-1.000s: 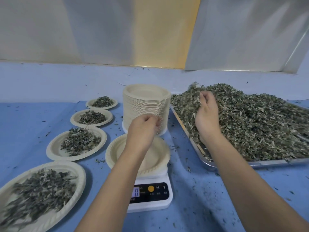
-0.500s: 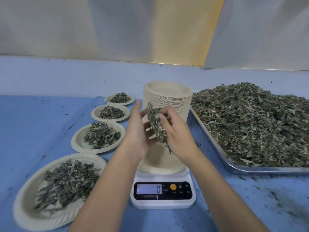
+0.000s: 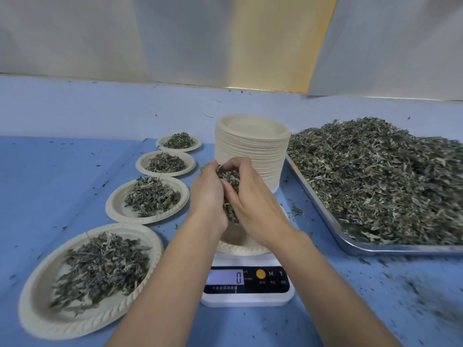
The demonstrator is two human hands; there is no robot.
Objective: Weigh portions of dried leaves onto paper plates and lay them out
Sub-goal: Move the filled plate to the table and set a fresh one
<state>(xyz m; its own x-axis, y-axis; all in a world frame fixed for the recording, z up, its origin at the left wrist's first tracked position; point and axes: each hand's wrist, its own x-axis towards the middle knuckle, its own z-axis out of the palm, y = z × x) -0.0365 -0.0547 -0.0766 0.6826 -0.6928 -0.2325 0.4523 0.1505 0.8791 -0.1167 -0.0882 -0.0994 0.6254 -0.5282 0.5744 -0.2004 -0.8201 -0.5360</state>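
Left hand point(image 3: 209, 196) and right hand point(image 3: 253, 209) are cupped together, fingers curled round a clump of dried leaves point(image 3: 229, 179), right above the paper plate point(image 3: 240, 249) sitting on the scale point(image 3: 246, 298). The display point(image 3: 239, 277) reads 0, with an orange button plus M and T beside it; the smaller print is too tiny to read. The stack of plates point(image 3: 253, 146) sits just behind. The metal tray point(image 3: 350, 245) heaped with loose leaves point(image 3: 388, 176) is on the right, and four filled plates point(image 3: 147, 196) line up on the left.
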